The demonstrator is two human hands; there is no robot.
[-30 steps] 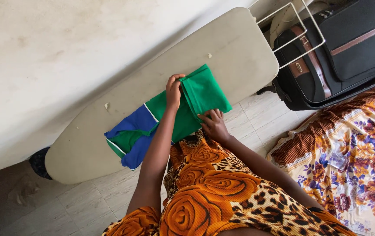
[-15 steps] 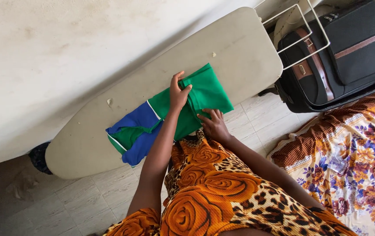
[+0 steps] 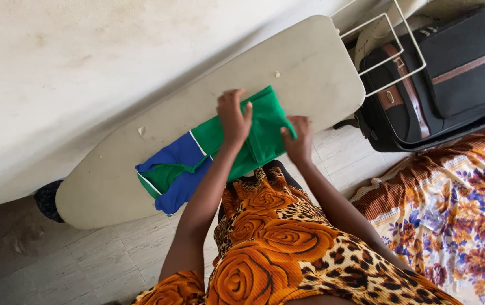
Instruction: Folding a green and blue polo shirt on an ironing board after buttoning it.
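A green and blue garment (image 3: pixel 220 152) lay on the cream ironing board (image 3: pixel 141 158), which stood slantwise against a pale wall (image 3: pixel 56 68). The left hand (image 3: pixel 234 117) lay flat on the green part, fingers loosely spread, gripping nothing. The right hand (image 3: pixel 299 138) pinched the folded green edge near the board's near side. At the board's wide end a white wire rack (image 3: pixel 392 51) jutted over a black suitcase (image 3: pixel 451 73) with a brown strap; its contents could not be seen. A flowered bedspread (image 3: pixel 451 214) was cut off at the right. A dark object (image 3: pixel 47 199) under the board's narrow end was too hidden to identify.
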